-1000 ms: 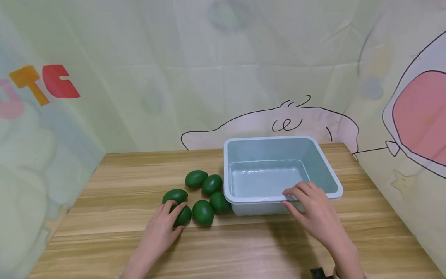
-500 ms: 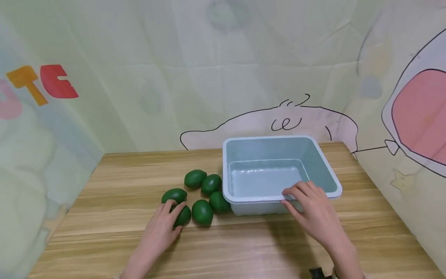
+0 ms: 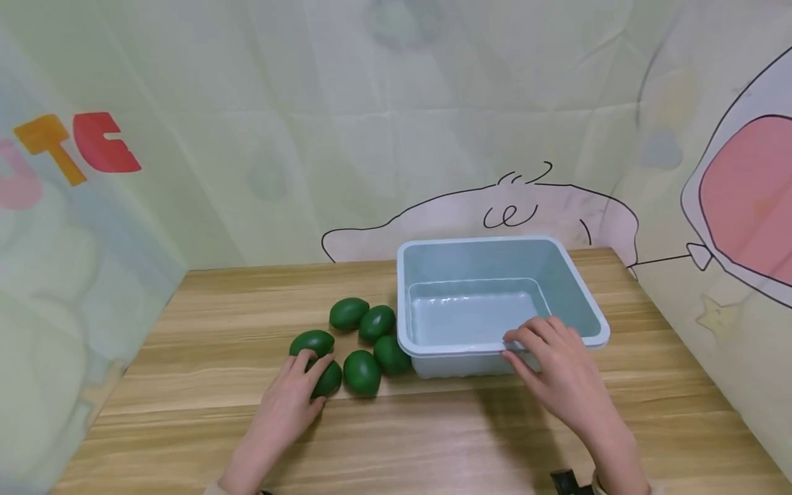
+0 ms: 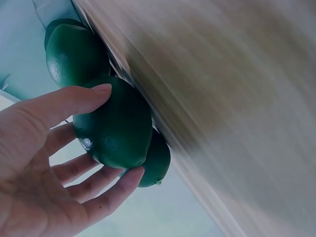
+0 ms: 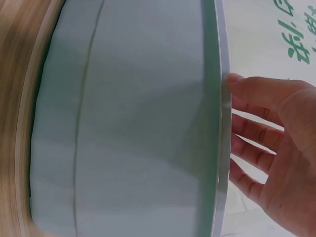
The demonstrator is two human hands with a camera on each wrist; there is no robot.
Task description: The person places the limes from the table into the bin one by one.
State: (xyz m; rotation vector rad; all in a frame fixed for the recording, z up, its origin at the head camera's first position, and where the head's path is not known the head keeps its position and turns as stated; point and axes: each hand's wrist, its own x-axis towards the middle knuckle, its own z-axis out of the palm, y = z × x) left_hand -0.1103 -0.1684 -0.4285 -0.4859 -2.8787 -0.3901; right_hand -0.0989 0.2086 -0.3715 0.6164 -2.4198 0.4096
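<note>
In the head view, my left hand point(image 3: 286, 395) curls round a dark green lime point(image 3: 329, 379) on the table. Its thumb lies on the lime in the left wrist view, and the fingers reach along the other side. Another lime point(image 3: 312, 342) lies right by these fingers. To the right sits a pale blue plastic basin point(image 3: 458, 349) with nothing inside. My right hand point(image 3: 559, 371) holds its near rim, thumb outside and fingertips over the edge; the right wrist view shows thumb and fingers at the rim point(image 5: 225, 123).
Several more limes lie left of the basin: one in front point(image 3: 362, 373), one touching or very near its corner point(image 3: 391, 355), two behind point(image 3: 349, 314). The wooden table point(image 3: 421, 440) ends against a printed cloth backdrop point(image 3: 260, 192). A black object point(image 3: 564, 481) shows by the right wrist.
</note>
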